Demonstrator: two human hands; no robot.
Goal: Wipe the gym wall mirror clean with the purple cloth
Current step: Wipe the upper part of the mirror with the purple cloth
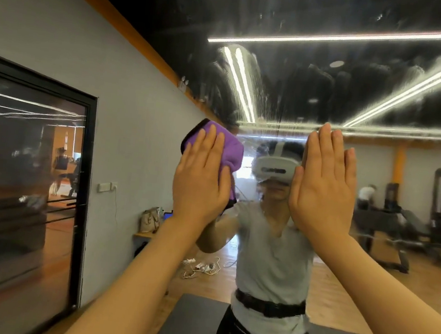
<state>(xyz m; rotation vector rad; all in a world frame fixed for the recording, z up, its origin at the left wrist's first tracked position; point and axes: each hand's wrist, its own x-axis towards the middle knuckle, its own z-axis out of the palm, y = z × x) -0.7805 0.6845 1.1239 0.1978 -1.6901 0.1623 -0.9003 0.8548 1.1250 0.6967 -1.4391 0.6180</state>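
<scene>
Fingers (211, 144) of the left hand (201, 184): straight, pressed flat on a soft, bunched purple cloth with dark edging (229, 151) against the smeared, glossy wall mirror (318, 76). Right hand (323, 188): fingers extended together, released, flat toward the glass, holding nothing.

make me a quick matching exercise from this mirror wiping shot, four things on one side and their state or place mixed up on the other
Things:
1. purple cloth
2. right hand
3. left hand
4. mirror

States or places:
A. flat against the glass, fingers straight, nothing under it
B. streaked with smears across its upper part
C. pinned to the glass under a palm
D. pressing the cloth, fingers straight

Pairs: 1-C, 2-A, 3-D, 4-B
</scene>
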